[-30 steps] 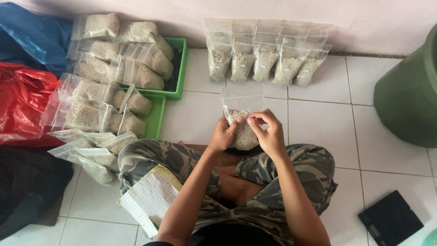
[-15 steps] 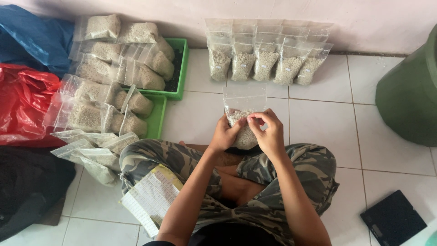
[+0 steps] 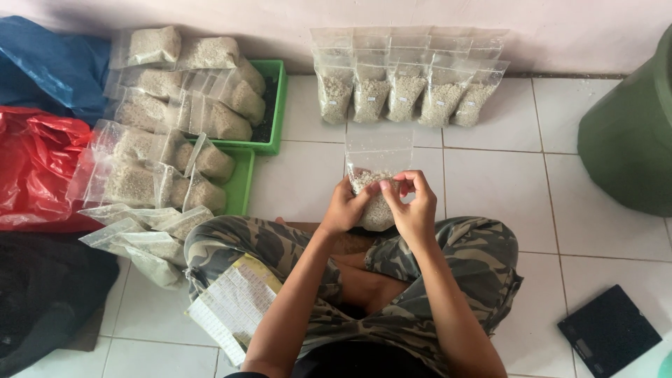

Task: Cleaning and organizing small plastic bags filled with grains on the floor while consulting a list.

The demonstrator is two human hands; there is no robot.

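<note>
**Both hands hold a half-filled clear bag over the lap**

Head view: the person sits cross-legged on the white tiled floor (image 3: 490, 182), in camouflage trousers (image 3: 448, 280). The left hand (image 3: 344, 208) is closed around the left side of a clear plastic bag of pale grain (image 3: 374, 185), fingers wrapped behind it and thumb in front. The right hand (image 3: 414, 206) is curled at the bag's right side, its fingertips pinching the plastic at about the level where the grain ends. The bag stands upright between the two hands, just beyond the knees; the filled lower part sits in the palms while the empty upper part rises free above them, which probably keeps the grain settled at the bottom.

Farther off, a row of filled bags (image 3: 406, 84) leans upright against the wall, side by side, probably so they do not tip. To the far left, a heap of similar bags (image 3: 175, 105) lies stacked on two green trays (image 3: 269, 105). Flat, mostly empty bags (image 3: 140, 234) lie near the left knee, within easy reach. A sheet of small labels (image 3: 234, 304) rests against the left leg. A red plastic bag (image 3: 35, 168) and a blue one (image 3: 56, 66) lie at the left edge, a green bin (image 3: 630, 140) stands at the right, and a dark flat scale (image 3: 609, 330) lies near right.
</note>
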